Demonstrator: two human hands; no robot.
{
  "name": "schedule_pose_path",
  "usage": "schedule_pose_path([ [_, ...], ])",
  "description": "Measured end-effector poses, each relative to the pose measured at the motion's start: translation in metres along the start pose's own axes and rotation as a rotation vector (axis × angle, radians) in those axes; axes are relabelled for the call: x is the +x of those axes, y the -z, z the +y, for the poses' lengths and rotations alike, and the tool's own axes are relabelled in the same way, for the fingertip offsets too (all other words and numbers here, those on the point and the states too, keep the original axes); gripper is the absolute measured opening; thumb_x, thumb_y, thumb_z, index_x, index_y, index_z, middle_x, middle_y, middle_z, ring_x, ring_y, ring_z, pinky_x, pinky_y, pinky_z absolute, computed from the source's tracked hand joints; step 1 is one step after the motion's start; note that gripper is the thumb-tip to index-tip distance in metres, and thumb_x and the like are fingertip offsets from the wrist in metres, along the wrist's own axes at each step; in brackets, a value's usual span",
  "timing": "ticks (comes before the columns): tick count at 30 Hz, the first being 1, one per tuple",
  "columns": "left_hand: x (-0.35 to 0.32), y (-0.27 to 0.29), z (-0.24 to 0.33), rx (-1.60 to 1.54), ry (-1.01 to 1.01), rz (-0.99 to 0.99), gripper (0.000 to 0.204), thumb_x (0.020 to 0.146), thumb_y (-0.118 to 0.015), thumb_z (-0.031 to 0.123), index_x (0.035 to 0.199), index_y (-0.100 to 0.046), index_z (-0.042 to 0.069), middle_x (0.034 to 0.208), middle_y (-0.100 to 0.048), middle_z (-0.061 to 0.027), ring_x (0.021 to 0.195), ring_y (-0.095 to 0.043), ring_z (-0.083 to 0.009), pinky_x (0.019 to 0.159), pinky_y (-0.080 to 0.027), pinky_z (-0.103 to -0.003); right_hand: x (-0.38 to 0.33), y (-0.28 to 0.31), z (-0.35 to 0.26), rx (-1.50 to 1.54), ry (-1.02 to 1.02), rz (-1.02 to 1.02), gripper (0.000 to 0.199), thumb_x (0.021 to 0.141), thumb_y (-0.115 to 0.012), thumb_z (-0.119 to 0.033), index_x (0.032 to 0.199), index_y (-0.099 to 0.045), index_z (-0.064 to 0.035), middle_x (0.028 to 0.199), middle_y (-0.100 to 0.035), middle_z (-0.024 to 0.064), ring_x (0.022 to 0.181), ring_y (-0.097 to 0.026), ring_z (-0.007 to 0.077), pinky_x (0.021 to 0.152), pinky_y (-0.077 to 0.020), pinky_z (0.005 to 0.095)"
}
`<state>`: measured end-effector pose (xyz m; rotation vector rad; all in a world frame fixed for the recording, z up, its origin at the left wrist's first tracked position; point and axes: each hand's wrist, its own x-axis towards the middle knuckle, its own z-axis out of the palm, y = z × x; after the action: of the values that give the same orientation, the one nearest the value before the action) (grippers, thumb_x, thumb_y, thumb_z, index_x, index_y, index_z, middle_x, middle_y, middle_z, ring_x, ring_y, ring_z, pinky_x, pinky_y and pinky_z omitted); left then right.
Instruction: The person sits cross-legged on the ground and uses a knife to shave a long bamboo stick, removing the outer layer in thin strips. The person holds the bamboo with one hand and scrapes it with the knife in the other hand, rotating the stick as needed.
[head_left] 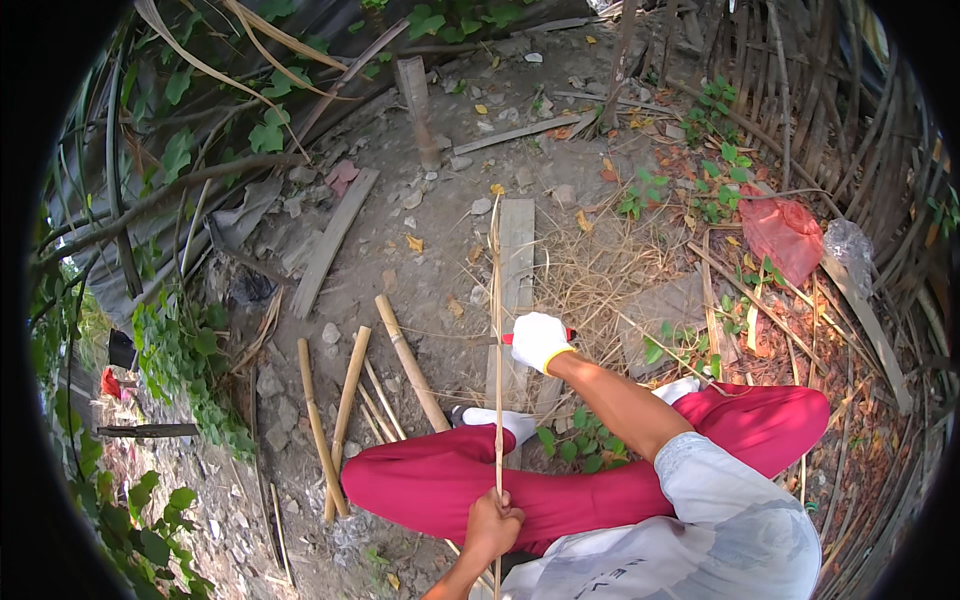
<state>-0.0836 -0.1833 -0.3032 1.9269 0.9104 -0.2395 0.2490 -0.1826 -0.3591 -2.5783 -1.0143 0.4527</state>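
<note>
I sit on bare ground in red trousers [430, 480] and white socks. My left hand [492, 525], bare, grips the near end of a long thin bamboo strip [496, 290] that runs straight away from me over my leg. My right hand [538, 340] wears a white glove and is closed on a red-handled tool [508, 338] held against the strip about halfway along it. The tool's blade is hidden by the glove. Under the strip lies a weathered wooden plank [518, 250].
Several cut bamboo poles [345, 400] lie on the dirt left of my legs. A red plastic bag [785, 235] and a clear bag [850, 245] sit at the right by a bamboo fence [860, 130]. Leafy vines [185, 350] border the left, a short post [418, 95] stands beyond.
</note>
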Motion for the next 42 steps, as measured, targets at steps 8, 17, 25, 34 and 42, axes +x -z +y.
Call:
schedule_pose_path([
  [8,-0.036,0.016,0.007,0.048,0.008,-0.105,0.016,0.077,-0.065,0.011,0.082,-0.051,0.003,0.059,-0.054,-0.0146,0.056,-0.057,-0.0298,0.060,-0.047,-0.040,0.028,0.011,0.055,-0.022,-0.176,0.129,0.027,0.088,-0.061,-0.023,0.094,-0.077,-0.0021,0.096,-0.074,0.0242,0.092,-0.074,0.0392,0.079,-0.0587,0.0480],
  [17,-0.079,0.017,-0.055,-0.011,-0.104,-0.204,0.011,0.079,-0.065,0.006,0.085,-0.057,0.001,0.061,-0.053,-0.0072,0.056,-0.049,-0.0156,0.053,-0.042,-0.037,0.042,0.044,0.134,-0.135,-0.210,0.228,0.026,0.086,-0.061,-0.021,0.093,-0.077,-0.0024,0.096,-0.074,0.0235,0.092,-0.074,0.0383,0.079,-0.0586,0.0455],
  [25,-0.073,0.007,-0.075,-0.063,-0.132,-0.209,0.016,0.082,-0.062,0.006,0.096,-0.061,0.000,0.068,-0.057,-0.0110,0.064,-0.052,-0.0238,0.060,-0.045,-0.043,0.055,0.032,0.163,0.010,-0.296,-0.121,0.035,0.078,-0.066,-0.024,0.101,-0.076,0.0014,0.099,-0.075,0.0227,0.091,-0.073,0.0385,0.078,-0.0564,0.0434],
  [34,-0.073,0.025,-0.073,-0.138,-0.079,-0.074,0.012,0.087,-0.064,0.007,0.096,-0.059,0.001,0.068,-0.061,-0.0051,0.063,-0.058,-0.0173,0.060,-0.049,-0.034,0.032,0.057,0.151,0.456,-0.186,-0.137,0.038,0.076,-0.074,-0.037,0.080,-0.070,0.0007,0.072,-0.064,0.0116,0.064,-0.057,0.0234,0.063,-0.0470,0.0400],
  [42,-0.053,0.031,-0.008,0.147,-0.027,0.078,0.022,0.081,-0.074,0.018,0.081,-0.059,0.001,0.056,-0.058,-0.0090,0.050,-0.056,-0.0197,0.055,-0.047,-0.037,-0.032,0.054,0.088,0.270,0.016,0.030,0.043,0.076,-0.069,-0.044,0.076,-0.067,-0.0012,0.076,-0.066,0.0250,0.077,-0.065,0.0437,0.072,-0.0518,0.0480],
])
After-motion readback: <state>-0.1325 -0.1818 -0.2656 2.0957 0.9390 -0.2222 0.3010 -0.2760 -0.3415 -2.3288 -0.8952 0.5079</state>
